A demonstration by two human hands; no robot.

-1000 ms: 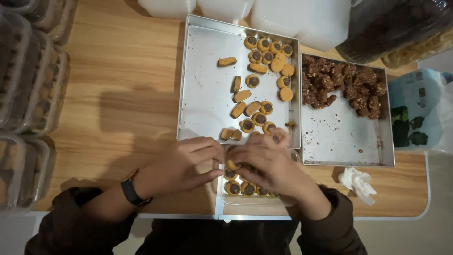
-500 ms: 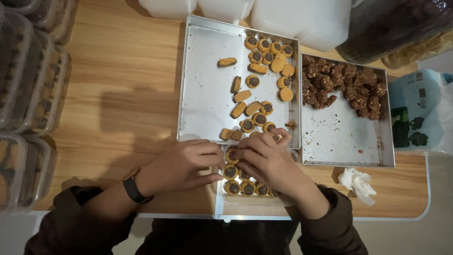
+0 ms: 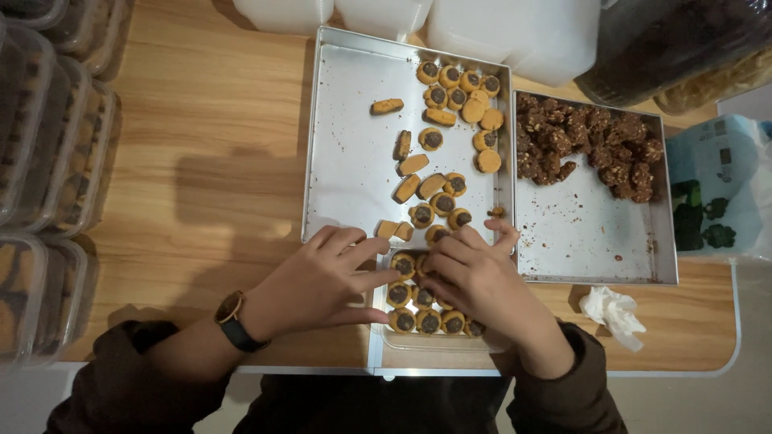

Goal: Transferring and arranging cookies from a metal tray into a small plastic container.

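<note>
Head view looks straight down on a wooden table (image 3: 201,161). Both hands hover over a small clear container (image 3: 418,341) at the near edge, which holds rows of round cookies with dark centres (image 3: 414,320). Left hand (image 3: 318,285) lies flat with fingers spread wide, fingertips touching the container's left side and its cookies. Right hand (image 3: 474,277) has its fingers curled narrow over the cookies in the container; whether it pinches 1 I cannot tell. Just beyond the hands sits a metal tray (image 3: 354,137) with more cookies scattered loose. To its right a second tray (image 3: 595,233) holds dark crumbly clusters (image 3: 587,141). A crumpled tissue (image 3: 613,312) lies near the right wrist.
</note>
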